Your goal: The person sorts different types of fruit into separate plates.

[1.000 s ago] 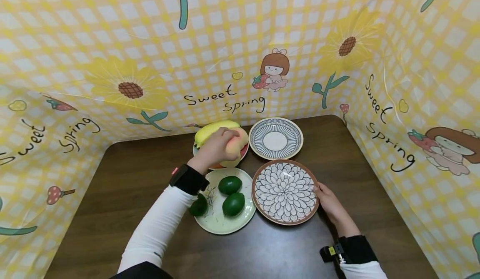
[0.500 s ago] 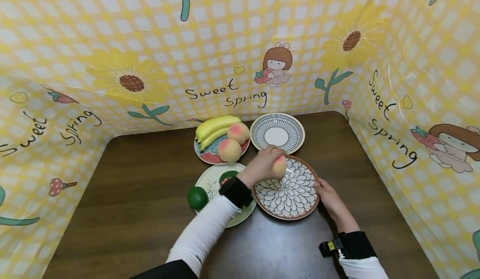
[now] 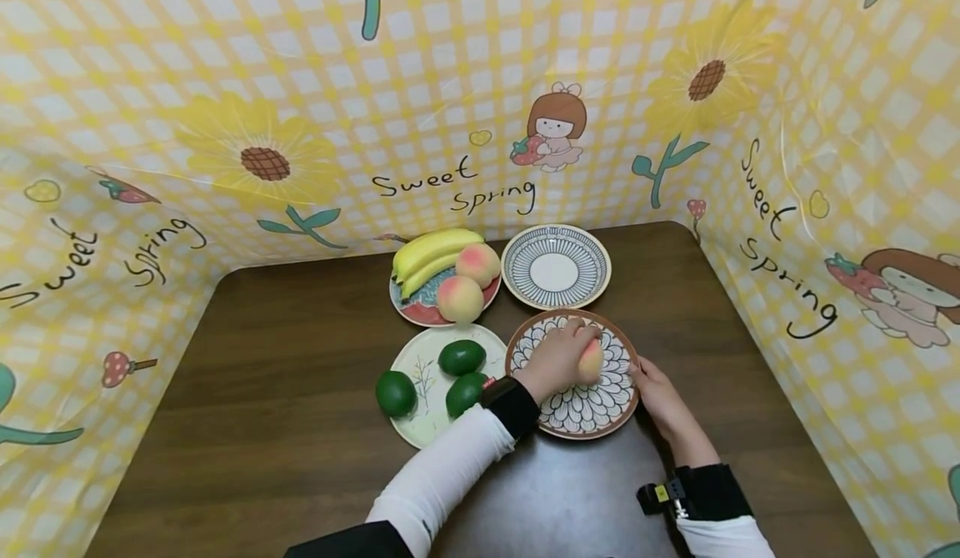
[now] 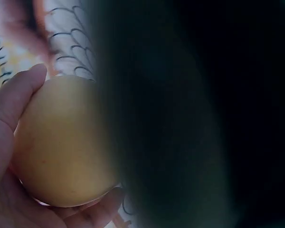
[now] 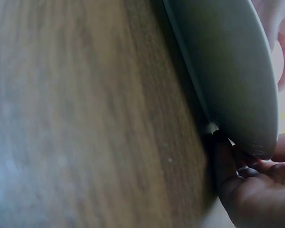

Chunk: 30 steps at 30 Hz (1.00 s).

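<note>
Peach [image 3: 591, 364] in your left hand [image 3: 557, 364], over the petal-patterned plate [image 3: 581, 421]

Your left fingers and thumb are curled round the peach, above the middle of the brown-rimmed petal-patterned plate; whether the fruit touches it, you cannot tell. Your right hand [image 3: 666, 404] pinches that plate's right rim, fingertips tucked beneath the edge.

Mind what sits around you. Your left forearm, in its white sleeve [image 3: 442, 476], crosses the near edge of the pale green plate [image 3: 411, 359], and the black wristband [image 3: 514, 406] partly hides one of three avocados [image 3: 462, 358] there. The leftmost avocado lies right at that plate's rim, jutting past it. Behind, the red-and-blue plate [image 3: 429, 297] holds bananas [image 3: 437, 256] with two more peaches [image 3: 460, 299] on their right. The striped plate [image 3: 553, 273] is just beyond yours — the four dishes form a tight cluster, rims touching or nearly so, on the dark wooden table [image 3: 300, 358]. Yellow checked cloth [image 3: 450, 66] walls in the far side. In your left wrist view, a dark blur covers the right half — part of the peach included.
</note>
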### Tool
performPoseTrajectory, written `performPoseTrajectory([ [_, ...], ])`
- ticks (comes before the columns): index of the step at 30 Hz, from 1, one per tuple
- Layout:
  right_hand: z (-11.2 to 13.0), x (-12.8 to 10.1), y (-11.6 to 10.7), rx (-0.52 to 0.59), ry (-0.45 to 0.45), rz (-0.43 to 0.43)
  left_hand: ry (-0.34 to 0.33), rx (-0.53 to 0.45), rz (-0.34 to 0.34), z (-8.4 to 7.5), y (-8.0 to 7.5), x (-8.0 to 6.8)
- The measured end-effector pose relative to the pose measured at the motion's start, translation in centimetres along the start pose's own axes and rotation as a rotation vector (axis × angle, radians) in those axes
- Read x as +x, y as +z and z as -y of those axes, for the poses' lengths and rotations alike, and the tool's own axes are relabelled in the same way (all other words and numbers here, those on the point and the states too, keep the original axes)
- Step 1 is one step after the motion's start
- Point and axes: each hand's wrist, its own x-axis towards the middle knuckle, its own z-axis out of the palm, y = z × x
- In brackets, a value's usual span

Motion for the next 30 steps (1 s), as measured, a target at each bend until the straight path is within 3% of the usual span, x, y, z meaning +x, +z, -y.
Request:
performPoseTrajectory([
  [5,0.1,-0.3,0.1,-0.015,0.011,0.01,0.006,0.026,-0.001,-0.2,0.4,-0.2],
  [14,0.1,-0.3,0.1,-0.014,0.016,0.014,-0.032,0.068,0.061,-0.6,0.3,-0.3],
  [18,0.1,-0.3,0.1,-0.018,0.013,0.007,-0.017,0.132,0.078,-0.6,-0.5,-0.3],
  [24,0.2,-0.3,0.1,-0.012,0.016,-0.008,0.022,0.139,0.009,0.8,-4.5,-0.3],
  [30,0.1,-0.2,0.1,-0.017,0.022,-0.005,-0.075,0.024,-0.019,5.5,-9.6,-1.2],
])
